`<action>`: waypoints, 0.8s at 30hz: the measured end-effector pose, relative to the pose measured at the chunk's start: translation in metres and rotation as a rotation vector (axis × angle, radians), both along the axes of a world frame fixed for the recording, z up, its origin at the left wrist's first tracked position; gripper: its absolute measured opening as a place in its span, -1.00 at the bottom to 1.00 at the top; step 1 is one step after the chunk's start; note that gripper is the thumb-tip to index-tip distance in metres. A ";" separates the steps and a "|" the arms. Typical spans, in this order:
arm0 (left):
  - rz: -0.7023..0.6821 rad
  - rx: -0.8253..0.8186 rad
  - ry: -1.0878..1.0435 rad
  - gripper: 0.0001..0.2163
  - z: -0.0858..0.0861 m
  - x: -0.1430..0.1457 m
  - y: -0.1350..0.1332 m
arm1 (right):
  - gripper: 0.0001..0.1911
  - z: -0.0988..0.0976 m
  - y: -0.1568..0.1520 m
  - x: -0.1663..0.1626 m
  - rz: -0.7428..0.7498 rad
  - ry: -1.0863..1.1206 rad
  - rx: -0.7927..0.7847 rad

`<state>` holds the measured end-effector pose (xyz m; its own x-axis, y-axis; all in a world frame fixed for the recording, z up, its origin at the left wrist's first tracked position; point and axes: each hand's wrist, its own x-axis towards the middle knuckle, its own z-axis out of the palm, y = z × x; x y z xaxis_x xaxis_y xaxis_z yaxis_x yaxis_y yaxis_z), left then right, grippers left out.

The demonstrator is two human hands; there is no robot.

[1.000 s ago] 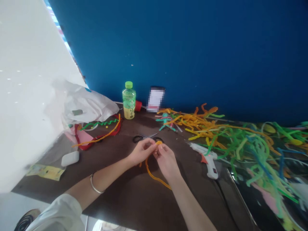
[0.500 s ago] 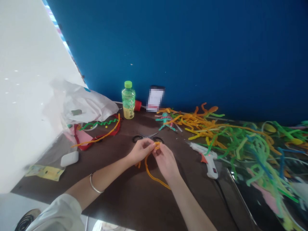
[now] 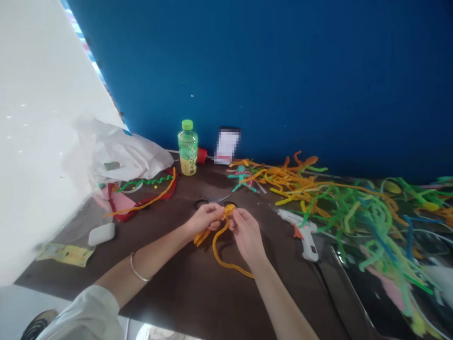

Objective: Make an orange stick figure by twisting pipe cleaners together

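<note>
Pinching an orange pipe cleaner (image 3: 220, 252) between the fingers (image 3: 222, 215) of both hands, pretty much closed on it. The left hand (image 3: 204, 220) and right hand (image 3: 246, 234) meet at a small loop (image 3: 229, 209), which is rounder and easier to see than a second ago. A short end now pokes out lower left, and the long tail curves down over the table (image 3: 177, 293), just in front of the scissors (image 3: 215, 201), with the glue gun (image 3: 304, 231) off to the right.

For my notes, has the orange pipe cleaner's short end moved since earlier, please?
Yes: its short end now sticks out further left, below the scissors.
</note>
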<state>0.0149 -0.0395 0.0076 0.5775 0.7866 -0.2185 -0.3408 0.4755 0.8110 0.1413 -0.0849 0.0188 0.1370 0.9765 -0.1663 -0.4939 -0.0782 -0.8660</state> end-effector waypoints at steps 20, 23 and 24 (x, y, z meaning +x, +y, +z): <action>-0.052 0.087 0.078 -0.68 0.001 0.000 -0.002 | -0.77 -0.005 0.001 0.001 0.007 -0.112 0.015; -0.071 0.075 0.054 -0.68 0.000 0.000 -0.002 | -0.78 -0.006 0.001 0.001 0.000 -0.147 0.039; -0.076 0.076 0.047 -0.68 0.000 0.001 -0.002 | -0.78 -0.005 0.001 0.001 -0.005 -0.145 0.041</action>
